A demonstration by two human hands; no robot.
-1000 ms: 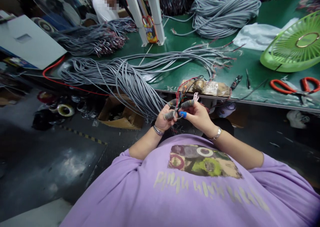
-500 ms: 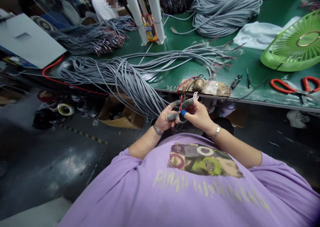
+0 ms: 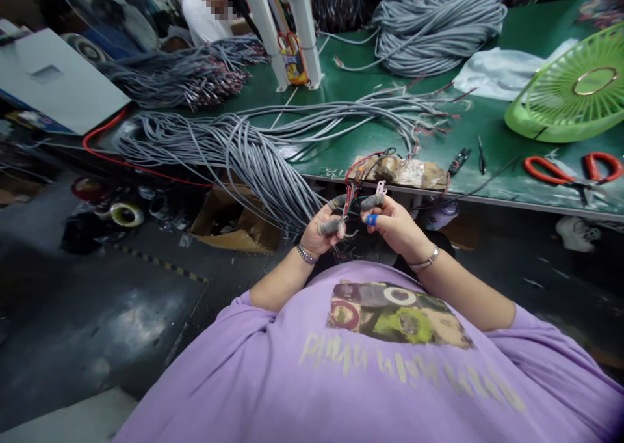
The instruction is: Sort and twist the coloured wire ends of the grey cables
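Note:
My left hand (image 3: 318, 233) is closed in a pinch on the end of a grey cable, where thin red and other coloured wires (image 3: 348, 202) fan upward. Grey covers sit on its thumb and index finger. My right hand (image 3: 397, 231) is a little to the right, its fingers curled together, with blue tape (image 3: 371, 220) round the thumb and a grey cover on the index finger. A thin green wire runs toward its fingertips; what they pinch is too small to make out. A pale pink piece with holes (image 3: 381, 188) shows just above that index finger.
A grey cable bundle (image 3: 263, 163) hangs over the green table's (image 3: 351, 124) front edge. A taped wooden block (image 3: 422, 173) lies there, with small cutters (image 3: 459, 162), red-handled scissors (image 3: 580, 179) and a green fan (image 3: 570, 82) to the right. A cardboard box (image 3: 238, 238) stands below.
My right hand has moved slightly right, away from the left, and its taped thumb has left the wires in the left hand. The left hand stays nearly in place.

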